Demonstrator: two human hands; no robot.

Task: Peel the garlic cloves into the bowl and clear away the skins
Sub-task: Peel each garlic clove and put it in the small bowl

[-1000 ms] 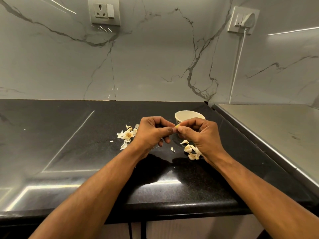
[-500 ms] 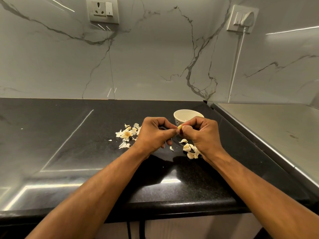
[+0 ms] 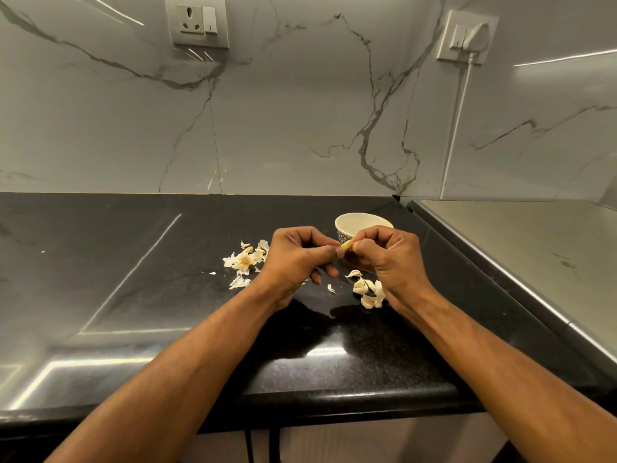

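Observation:
A small yellowish garlic clove is pinched between the fingertips of both hands, just above the black counter. My left hand grips it from the left with curled fingers, my right hand from the right. Right behind the hands stands a small cream bowl with a patterned outside; its inside is partly hidden. A pile of garlic skins with the dried root base lies left of my left hand. More skins lie under my right hand.
The black countertop runs to a marble wall behind. A steel surface adjoins on the right. A wall socket and a plugged-in white cable are on the wall. The counter's front edge is near my forearms.
Both hands have stayed together on the clove in front of the bowl, shifting only slightly. More of the yellow clove shows between the fingertips now.

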